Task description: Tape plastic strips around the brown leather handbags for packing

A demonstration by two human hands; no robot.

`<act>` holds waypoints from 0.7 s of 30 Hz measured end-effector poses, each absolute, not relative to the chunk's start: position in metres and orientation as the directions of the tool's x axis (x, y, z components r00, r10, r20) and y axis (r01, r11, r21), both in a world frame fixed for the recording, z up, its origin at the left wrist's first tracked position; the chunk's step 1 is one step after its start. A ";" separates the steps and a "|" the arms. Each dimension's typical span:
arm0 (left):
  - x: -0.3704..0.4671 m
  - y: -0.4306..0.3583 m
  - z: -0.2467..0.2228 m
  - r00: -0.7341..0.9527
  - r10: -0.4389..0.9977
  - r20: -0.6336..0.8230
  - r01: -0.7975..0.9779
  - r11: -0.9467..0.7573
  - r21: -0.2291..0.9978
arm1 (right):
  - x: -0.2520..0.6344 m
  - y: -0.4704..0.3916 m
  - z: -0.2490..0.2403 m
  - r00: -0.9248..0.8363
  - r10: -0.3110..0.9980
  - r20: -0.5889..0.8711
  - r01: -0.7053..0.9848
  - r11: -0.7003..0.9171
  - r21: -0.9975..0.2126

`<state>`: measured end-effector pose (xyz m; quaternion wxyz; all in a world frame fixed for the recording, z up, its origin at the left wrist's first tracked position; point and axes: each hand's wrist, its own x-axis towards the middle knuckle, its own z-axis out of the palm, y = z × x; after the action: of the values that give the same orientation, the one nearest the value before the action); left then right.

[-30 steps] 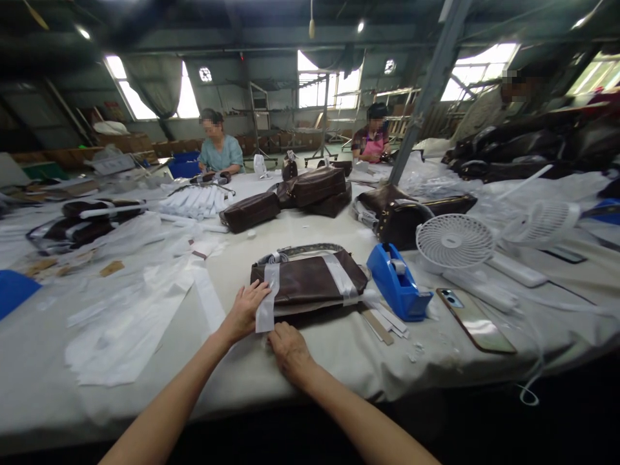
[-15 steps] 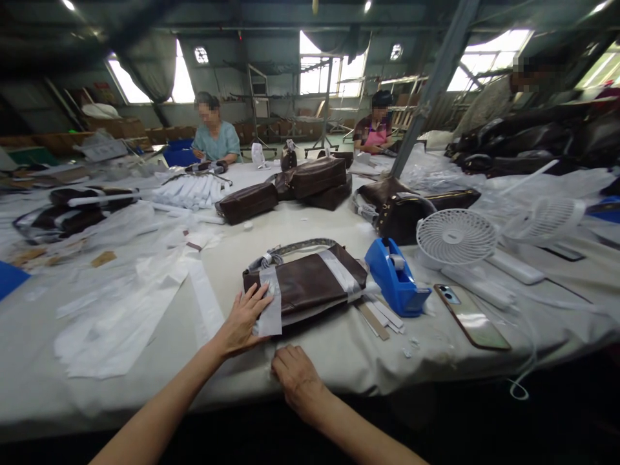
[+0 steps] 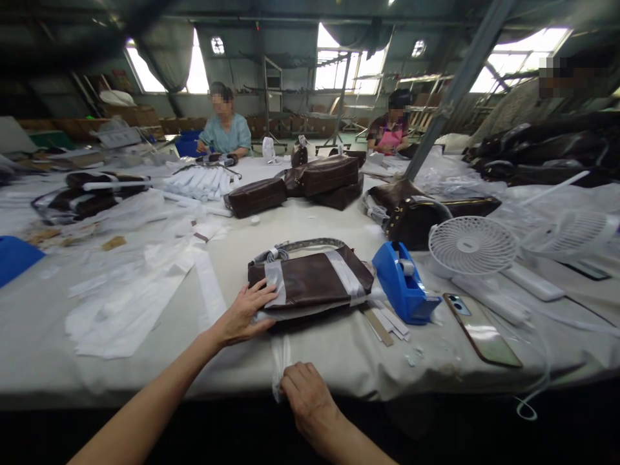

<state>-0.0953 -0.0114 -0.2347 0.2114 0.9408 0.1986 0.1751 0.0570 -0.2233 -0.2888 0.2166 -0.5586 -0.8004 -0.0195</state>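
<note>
A dark brown leather handbag (image 3: pixel 310 281) lies on its side on the cloth-covered table, with pale wrapping strips round both ends and a wrapped strap along its far side. My left hand (image 3: pixel 247 310) rests on the bag's left end, fingers stretched out over the pale strip (image 3: pixel 275 283). At the table's front edge, my right hand (image 3: pixel 307 391) is closed on a white wrapping strip (image 3: pixel 281 361) that runs down from beneath the bag. Right of the bag stands a blue tape dispenser (image 3: pixel 404 284), with several flat card strips (image 3: pixel 387 321) beside it.
A phone (image 3: pixel 482 329) and a white fan (image 3: pixel 473 245) lie to the right. Further back are more brown bags (image 3: pixel 324 174). White wrapping sheets (image 3: pixel 121 316) spread over the left side. Two people (image 3: pixel 227 132) sit across the table; another person (image 3: pixel 508 106) is at far right.
My right hand has moved down toward me, drawing the white strip out from under the bag. The strip at the bag's left end no longer hangs over its front. My left hand stays on the bag.
</note>
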 end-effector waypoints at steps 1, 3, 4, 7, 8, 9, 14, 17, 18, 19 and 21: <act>-0.095 -0.012 -0.234 0.861 0.439 0.258 0.282 -0.833 0.475 | 0.056 -0.226 -0.290 -0.286 0.880 0.378 0.904 0.379 -0.197; -0.096 -0.013 -0.233 0.861 0.422 0.284 0.247 -0.835 0.492 | 0.054 -0.231 -0.292 -0.289 0.871 0.397 0.911 0.378 -0.167; -0.096 -0.014 -0.233 0.860 0.415 0.297 0.231 -0.835 0.499 | 0.053 -0.233 -0.294 -0.286 0.869 0.404 0.915 0.373 -0.155; -0.098 -0.021 -0.235 0.851 0.409 0.329 0.205 -0.836 0.509 | 0.053 -0.237 -0.298 -0.293 0.859 0.420 0.916 0.378 -0.133; -0.098 -0.025 -0.237 0.843 0.416 0.340 0.206 -0.834 0.511 | 0.054 -0.238 -0.299 -0.299 0.851 0.432 0.913 0.386 -0.129; -0.098 -0.029 -0.240 0.832 0.429 0.351 0.210 -0.831 0.515 | 0.056 -0.239 -0.301 -0.304 0.838 0.452 0.909 0.398 -0.126; -0.097 -0.046 -0.255 0.760 0.496 0.419 0.235 -0.812 0.534 | 0.069 -0.238 -0.301 -0.300 0.759 0.578 0.886 0.446 -0.127; -0.098 -0.043 -0.256 0.754 0.497 0.430 0.229 -0.812 0.536 | 0.076 -0.236 -0.300 -0.326 0.722 0.610 0.872 0.479 -0.100; -0.099 -0.041 -0.256 0.755 0.494 0.433 0.225 -0.814 0.536 | 0.078 -0.234 -0.300 -0.338 0.711 0.617 0.869 0.487 -0.085; -0.099 -0.040 -0.257 0.751 0.490 0.442 0.219 -0.817 0.534 | 0.078 -0.233 -0.301 -0.346 0.702 0.622 0.868 0.491 -0.071; -0.100 -0.039 -0.262 0.730 0.475 0.492 0.198 -0.835 0.514 | 0.077 -0.229 -0.304 -0.344 0.691 0.635 0.874 0.482 -0.051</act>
<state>-0.0995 -0.0390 -0.2624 0.2188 0.9038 0.1862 0.3171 0.0769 -0.2294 -0.3038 0.3031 -0.4858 -0.8058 -0.1512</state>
